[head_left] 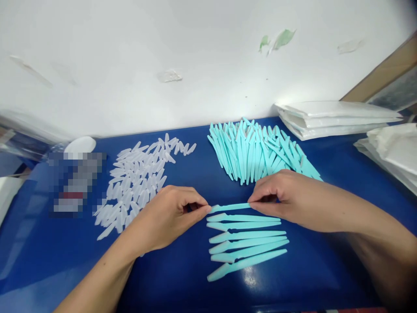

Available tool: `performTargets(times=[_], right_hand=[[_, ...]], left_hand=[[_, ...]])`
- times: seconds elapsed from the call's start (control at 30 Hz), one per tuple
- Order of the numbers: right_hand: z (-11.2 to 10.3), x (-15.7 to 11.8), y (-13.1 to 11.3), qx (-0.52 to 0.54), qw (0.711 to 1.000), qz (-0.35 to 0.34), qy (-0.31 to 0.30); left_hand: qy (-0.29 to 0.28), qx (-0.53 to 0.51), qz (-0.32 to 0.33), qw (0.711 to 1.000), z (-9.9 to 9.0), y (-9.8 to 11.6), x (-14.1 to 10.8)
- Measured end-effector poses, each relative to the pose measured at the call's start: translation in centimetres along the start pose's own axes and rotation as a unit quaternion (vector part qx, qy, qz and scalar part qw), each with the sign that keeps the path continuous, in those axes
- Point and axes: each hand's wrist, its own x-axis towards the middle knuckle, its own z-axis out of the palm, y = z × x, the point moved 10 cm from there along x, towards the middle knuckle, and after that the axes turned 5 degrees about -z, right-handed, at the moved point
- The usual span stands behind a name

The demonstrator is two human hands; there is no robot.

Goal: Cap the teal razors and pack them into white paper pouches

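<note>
Where blue tabletop (182, 274) meets white wall (137, 65), each hand's grip pinches one turquoise stick (231, 207).

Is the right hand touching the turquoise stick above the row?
Touching; the head view shows the right hand pinching the right end of the turquoise stick.

A strip of blue tabletop (198, 174) runs between the translucent pieces (137, 178) and the heaped turquoise tools (250, 150), up to the wall (137, 100). Its near end is barred by the left hand (172, 213), 1 held tool (231, 207) and the right hand (280, 193); 6 laid-out tools (249, 244) lie nearer. White packages (342, 117) obstruct the far right.
</note>
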Motion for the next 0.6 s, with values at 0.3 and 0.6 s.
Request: performTargets(times=[0.3,0.6], right_hand=[[-0.1,-0.5,-0.6,-0.107,0.994,0.002,0.034],[0.3,-0.9,-1.4,-0.129,0.991,-0.038,0.02]], left_hand=[[0.051,0.062,0.07,0.994,0.0,0.7,0.1],[0.031,0.078,0.117,0.99,0.4,1.5,-0.6]])
